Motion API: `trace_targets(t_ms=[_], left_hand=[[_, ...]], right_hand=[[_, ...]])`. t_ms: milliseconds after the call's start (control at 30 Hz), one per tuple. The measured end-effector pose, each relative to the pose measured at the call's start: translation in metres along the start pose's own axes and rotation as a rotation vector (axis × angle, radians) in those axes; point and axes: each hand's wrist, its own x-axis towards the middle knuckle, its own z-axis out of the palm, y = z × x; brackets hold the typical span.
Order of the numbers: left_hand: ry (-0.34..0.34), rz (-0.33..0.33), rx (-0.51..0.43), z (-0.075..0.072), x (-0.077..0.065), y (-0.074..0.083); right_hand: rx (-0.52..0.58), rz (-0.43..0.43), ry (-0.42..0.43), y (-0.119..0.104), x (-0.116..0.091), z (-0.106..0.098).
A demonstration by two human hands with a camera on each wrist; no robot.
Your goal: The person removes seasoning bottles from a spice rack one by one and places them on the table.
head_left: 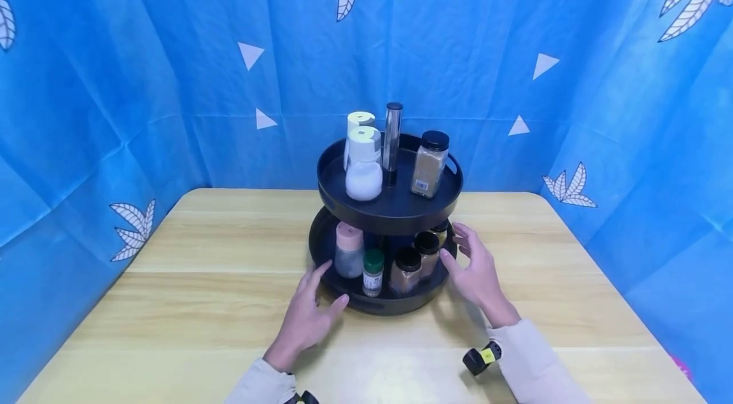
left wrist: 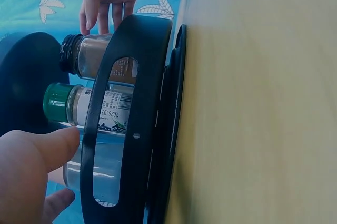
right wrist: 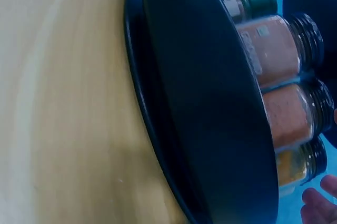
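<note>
A black two-tier round rack stands on the table. My left hand is at the left front of the lower tray, fingers spread at its rim. In the left wrist view its thumb overlaps the space beside a green-capped jar. My right hand is at the right rim, fingers loosely bent beside the black-lidded spice jars. Both hands are around the lower tray with nothing gripped. The lower tray also bears a pink-capped bottle.
On the upper tray stand two white-capped bottles and a black-lidded jar of brown powder, around a metallic post. A blue curtain hangs behind and beside the wooden table.
</note>
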Motion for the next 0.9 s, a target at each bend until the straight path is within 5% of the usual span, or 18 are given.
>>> trace_targets(t_ms=[567,900], left_hand=[[-0.016,0.021,-0.033,0.001,0.001,-0.006],[-0.033,0.031,-0.057,0.004,-0.002,-0.008]], right_hand=[[-0.035,-0.22,-0.066,-0.002,-0.002,0.019],[-0.061,-0.218,-0.135,0.0,-0.002,0.017]])
